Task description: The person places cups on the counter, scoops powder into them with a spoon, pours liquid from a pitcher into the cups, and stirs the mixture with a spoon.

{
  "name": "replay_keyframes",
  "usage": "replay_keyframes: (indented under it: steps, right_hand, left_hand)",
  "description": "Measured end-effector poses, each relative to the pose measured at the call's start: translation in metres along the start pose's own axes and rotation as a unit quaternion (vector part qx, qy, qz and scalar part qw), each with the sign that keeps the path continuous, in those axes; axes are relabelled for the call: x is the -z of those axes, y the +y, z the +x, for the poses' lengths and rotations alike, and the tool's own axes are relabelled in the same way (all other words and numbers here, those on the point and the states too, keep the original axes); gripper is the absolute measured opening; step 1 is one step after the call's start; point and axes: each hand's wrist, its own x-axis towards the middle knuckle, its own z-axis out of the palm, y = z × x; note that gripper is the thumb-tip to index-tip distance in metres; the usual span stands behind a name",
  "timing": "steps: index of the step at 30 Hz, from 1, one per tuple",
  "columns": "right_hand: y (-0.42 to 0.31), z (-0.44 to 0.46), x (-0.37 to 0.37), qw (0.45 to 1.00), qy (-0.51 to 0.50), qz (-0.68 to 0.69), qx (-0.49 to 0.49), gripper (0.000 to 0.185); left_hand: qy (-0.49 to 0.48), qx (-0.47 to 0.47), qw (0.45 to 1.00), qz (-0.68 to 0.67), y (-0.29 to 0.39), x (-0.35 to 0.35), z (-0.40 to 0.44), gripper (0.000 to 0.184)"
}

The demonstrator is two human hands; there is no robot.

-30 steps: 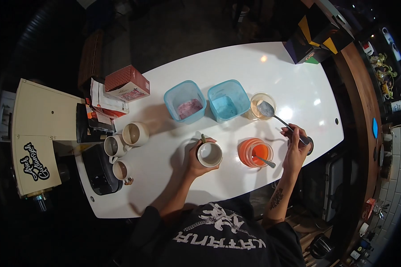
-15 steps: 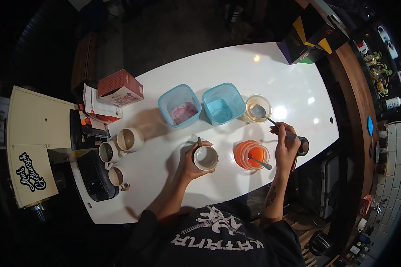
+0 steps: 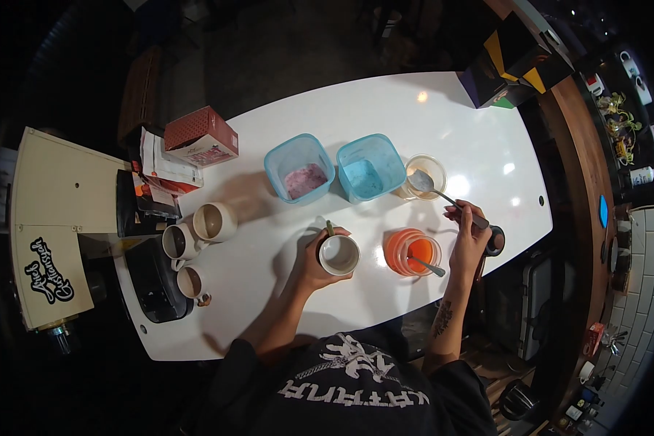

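Your left hand [image 3: 314, 270] hugs the cup [image 3: 338, 256], and your right hand [image 3: 469, 235] grips the big spoon [image 3: 422, 181]

Think of the cup as the middle of a clock, with 12 o'clock at the far side of the table [image 3: 461, 138]. Your left fingers are curled around the cup's side, maybe so it won't tip. Its top faces up, so you can look right in. I can't tell if its bottom touches the table.

Your right hand, near 3 o'clock, holds the big spoon by its dark handle. That long handle lets your hand stay outside the clear tub [image 3: 446, 175], which sits between 1 and 2 o'clock. The spoon's round end is over the tub's mouth. I can't tell if it touches what's inside, or if it's full.

The orange jar [image 3: 394, 252] sits at 3 o'clock, near both hands, likely so it's easy to reach. A small spoon [image 3: 427, 266] leans in it with its handle sticking out, handy to grab.

Two blue tubs [image 3: 371, 148] stand side by side at 11 and almost 1 o'clock, with no lids on. Three mugs [image 3: 212, 218] huddle around 9 o'clock, perhaps to leave your arms room.
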Motion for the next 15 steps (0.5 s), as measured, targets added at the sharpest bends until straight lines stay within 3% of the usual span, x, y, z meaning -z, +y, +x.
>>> replay_keyframes:
  steps: [10, 15]
  right_hand:
    - [-0.001, -0.012, 0.022, 0.995, 0.006, 0.101, -0.012, 0.026]
    - [-0.017, -0.016, 0.031, 0.992, 0.0, 0.127, -0.011, 0.027]
  left_hand:
    - [-0.001, 0.012, 1.0, 0.021, 0.012, 0.001, 0.002, 0.072]
    - [0.026, -0.009, 0.999, 0.036, 0.015, -0.002, 0.002, 0.058]
